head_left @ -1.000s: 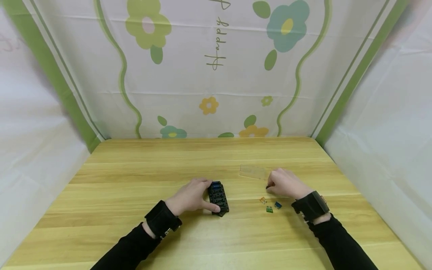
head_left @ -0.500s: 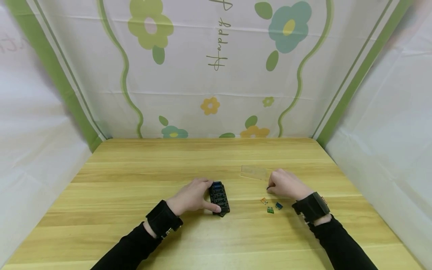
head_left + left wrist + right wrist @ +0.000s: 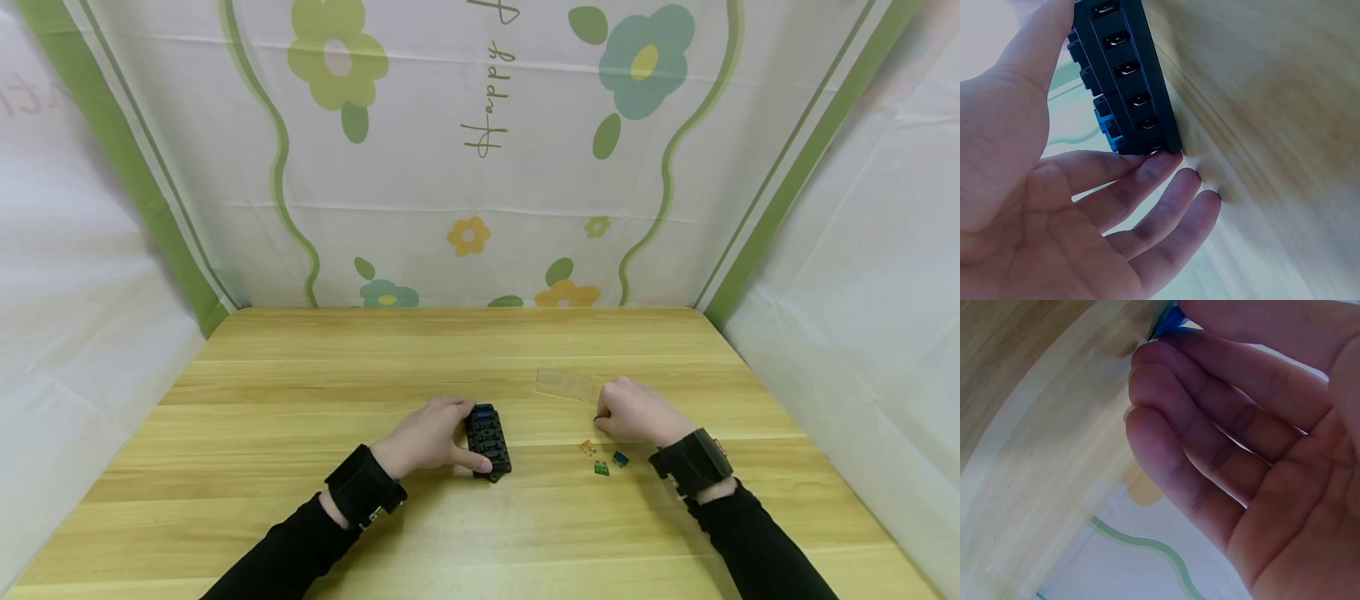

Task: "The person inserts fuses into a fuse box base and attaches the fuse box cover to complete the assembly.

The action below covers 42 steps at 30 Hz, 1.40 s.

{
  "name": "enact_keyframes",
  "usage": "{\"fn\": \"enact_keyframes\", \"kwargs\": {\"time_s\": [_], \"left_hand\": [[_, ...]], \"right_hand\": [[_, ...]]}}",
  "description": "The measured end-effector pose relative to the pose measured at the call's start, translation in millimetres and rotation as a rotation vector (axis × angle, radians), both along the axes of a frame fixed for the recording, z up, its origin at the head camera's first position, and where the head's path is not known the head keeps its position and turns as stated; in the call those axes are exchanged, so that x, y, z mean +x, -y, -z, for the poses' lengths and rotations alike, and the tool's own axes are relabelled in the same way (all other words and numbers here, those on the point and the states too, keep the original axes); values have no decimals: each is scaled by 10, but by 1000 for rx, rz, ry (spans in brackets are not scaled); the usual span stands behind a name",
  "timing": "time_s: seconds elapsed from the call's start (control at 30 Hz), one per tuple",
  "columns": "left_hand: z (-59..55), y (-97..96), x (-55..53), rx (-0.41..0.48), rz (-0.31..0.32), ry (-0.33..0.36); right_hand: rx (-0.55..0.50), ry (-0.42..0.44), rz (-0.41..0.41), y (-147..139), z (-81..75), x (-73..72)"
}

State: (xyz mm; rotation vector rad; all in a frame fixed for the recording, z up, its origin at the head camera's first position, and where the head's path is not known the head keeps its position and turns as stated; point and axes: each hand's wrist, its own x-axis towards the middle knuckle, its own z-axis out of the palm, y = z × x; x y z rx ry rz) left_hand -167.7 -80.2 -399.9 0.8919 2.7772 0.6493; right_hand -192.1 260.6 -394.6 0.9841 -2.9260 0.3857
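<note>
Blk block (image 3: 489, 442): long axis approx. fore-aft, blue end (image 3: 483, 410) far.

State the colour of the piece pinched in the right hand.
The pinched piece is blue, clearest in the right wrist view.

Left hand (image 3: 424, 437) gripping, right hand (image 3: 641, 411) pinching

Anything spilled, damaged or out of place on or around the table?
No spill or plain damage shows. The loose orange piece, green piece and blue piece, and the clear plate lying apart from the black block, seem ordinary. One oddity: the backdrop lettering runs sideways.
</note>
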Motion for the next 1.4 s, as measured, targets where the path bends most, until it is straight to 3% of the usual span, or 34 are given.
{"fn": "enact_keyframes", "kwargs": {"time_s": [0.57,1.13,1.4], "left_hand": [[21,5,-4,-6,-9,13],[-4,3,7,-7,-4,-2],[8,12,12,-4,-2,12]], "right_hand": [[7,-25,-15,-30,39,-20],[24,-94,15,-13,-14,-5],[35,-94,65,-4,-26,7]]}}
